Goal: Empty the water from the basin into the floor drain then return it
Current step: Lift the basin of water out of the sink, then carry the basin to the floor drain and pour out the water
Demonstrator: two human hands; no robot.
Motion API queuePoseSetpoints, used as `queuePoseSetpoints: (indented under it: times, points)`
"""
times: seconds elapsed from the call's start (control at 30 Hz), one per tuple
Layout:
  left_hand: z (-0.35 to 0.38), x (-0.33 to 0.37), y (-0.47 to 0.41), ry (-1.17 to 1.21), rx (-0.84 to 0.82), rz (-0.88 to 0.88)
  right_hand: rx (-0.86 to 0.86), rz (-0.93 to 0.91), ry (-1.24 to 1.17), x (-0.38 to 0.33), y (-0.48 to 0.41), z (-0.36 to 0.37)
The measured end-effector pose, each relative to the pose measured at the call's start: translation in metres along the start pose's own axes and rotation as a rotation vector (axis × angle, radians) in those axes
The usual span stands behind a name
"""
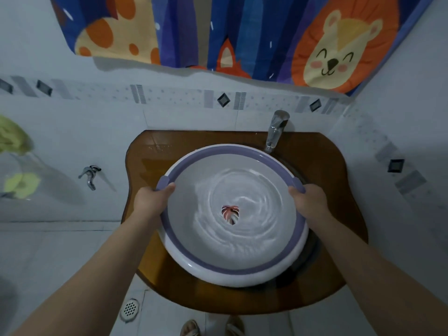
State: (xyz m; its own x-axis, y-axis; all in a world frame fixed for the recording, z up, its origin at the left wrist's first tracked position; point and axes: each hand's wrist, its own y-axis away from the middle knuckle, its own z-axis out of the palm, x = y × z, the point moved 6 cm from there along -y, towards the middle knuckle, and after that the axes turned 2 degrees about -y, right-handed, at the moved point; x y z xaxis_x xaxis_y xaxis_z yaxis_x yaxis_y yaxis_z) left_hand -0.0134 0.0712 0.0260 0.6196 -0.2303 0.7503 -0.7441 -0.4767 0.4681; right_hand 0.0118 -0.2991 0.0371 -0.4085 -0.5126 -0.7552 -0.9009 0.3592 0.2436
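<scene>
A round white basin with a purple rim (228,270) sits over the sink in the brown wooden counter (324,166). Rippling water fills its bottom, where a small leaf print shows. My left hand (152,200) grips the basin's left rim by its purple handle tab. My right hand (308,197) grips the right rim at the opposite tab. The round floor drain (130,309) with a white perforated cover lies on the tiled floor, below the counter's front left edge.
A chrome tap (276,132) stands behind the basin at the back right. A small wall tap (89,175) sticks out at the left. A colourful animal curtain (242,32) hangs above. My feet (211,328) are on the floor under the counter.
</scene>
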Motion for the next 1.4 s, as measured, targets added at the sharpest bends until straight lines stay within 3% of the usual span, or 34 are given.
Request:
queuePoseSetpoints:
  times: [0.17,0.6,1.03,1.4]
  points:
    - [-0.023,0.001,0.005,0.155,0.034,-0.017,-0.006,-0.091,-0.042,-0.032,0.013,-0.007]
    - [-0.114,-0.022,0.009,0.346,0.153,-0.010,-0.161,-0.116,-0.150,-0.107,0.033,0.045]
    - [-0.208,-0.099,0.058,0.545,0.517,-0.154,-0.484,-0.305,-0.125,-0.201,0.050,0.157]
    - [-0.281,-0.196,0.119,0.660,0.808,-0.293,-0.792,-0.454,-0.084,-0.248,0.139,0.280]
